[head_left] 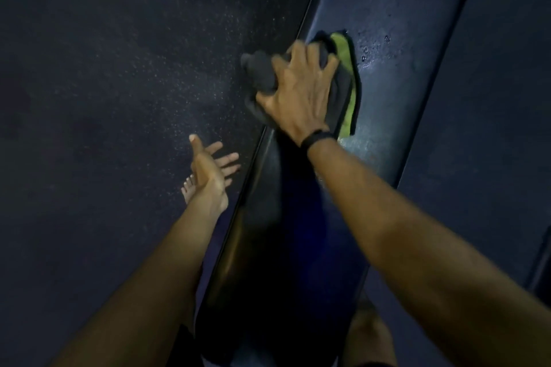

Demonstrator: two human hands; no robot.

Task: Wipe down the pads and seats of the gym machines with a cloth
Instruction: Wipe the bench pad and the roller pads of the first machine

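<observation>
A long dark blue bench pad (396, 9) runs from the bottom middle to the top right. Its far part glistens with wet drops. My right hand (298, 92) presses a dark grey cloth (259, 71) with a lime-green edge onto the pad's left side, fingers spread and gripping it. One bunched end of the cloth hangs past the pad's edge. My left hand (208, 167) hovers left of the pad, palm up, fingers apart, holding nothing.
Dark speckled rubber floor (104, 83) fills the left side. A bare foot (188, 188) shows beneath my left hand. Another dark surface (492, 98) lies right of the pad, with a dark frame part at the right edge.
</observation>
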